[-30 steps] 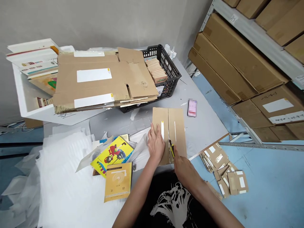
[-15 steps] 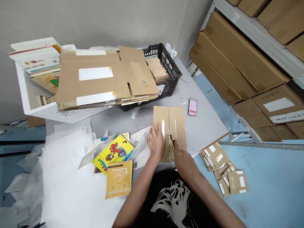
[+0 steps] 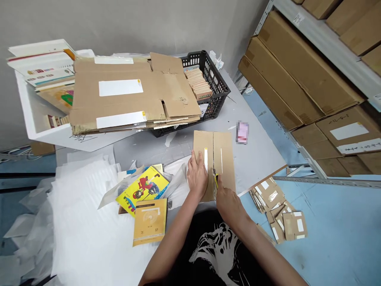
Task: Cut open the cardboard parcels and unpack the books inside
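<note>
Flat cardboard mailer being pinned by left hand | yellow utility knife being drawn along centre seam by right hand | hands apart, right clamped on knife

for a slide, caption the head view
Left hand pins flat cardboard while the right hand holds a yellow utility knife at its seam

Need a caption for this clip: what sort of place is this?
Probably a warehouse packing area for books: a metal shelving rack holds flat cardboard cartons, white foam sheets lie spread out, and paperback books sit beside them.
</note>
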The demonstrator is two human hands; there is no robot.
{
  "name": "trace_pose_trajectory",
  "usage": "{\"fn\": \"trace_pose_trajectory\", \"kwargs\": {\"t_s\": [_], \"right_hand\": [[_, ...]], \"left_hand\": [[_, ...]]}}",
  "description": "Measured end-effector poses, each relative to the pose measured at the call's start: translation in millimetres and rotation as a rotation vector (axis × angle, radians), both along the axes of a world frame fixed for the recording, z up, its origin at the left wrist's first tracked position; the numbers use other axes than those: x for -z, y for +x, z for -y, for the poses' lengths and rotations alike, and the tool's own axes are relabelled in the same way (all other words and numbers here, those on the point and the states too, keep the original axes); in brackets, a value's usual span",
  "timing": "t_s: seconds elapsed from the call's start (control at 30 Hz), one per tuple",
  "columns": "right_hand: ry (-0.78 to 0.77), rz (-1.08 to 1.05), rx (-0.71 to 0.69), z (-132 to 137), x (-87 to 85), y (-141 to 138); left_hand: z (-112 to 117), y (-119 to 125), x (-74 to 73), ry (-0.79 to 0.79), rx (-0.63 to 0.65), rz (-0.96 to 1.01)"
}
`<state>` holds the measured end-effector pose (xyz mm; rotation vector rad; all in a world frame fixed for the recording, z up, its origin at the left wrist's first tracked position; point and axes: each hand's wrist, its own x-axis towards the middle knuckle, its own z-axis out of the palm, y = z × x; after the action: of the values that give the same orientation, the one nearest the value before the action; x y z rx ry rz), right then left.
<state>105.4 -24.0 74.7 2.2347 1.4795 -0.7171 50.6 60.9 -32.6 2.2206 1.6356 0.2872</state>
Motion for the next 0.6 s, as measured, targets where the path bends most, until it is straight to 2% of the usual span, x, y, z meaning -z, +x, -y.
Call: {"fn": "trace_pose_trajectory", "kwargs": {"t_s": [0.2, 0.33, 0.5, 0.6], "right_hand": [[-0.029, 0.000, 0.021, -6, 3.4, 2], [-0.068, -0.019, 0.000, -5, -1.4, 0], [-0.162, -0.033, -0.046, 18, -16.7, -13], [-0.129, -0.065, -0.122, 44, -17.4, -17]], "left_hand": [[1, -1, -0.9, -0.011, -0.007, 0.008], [0, -1, -1.0, -0.030, -0.002, 0.006], [0, 0, -0.2, -0.037, -0.005, -0.018], [0, 1, -0.3, -0.033, -0.005, -0.028]]}}
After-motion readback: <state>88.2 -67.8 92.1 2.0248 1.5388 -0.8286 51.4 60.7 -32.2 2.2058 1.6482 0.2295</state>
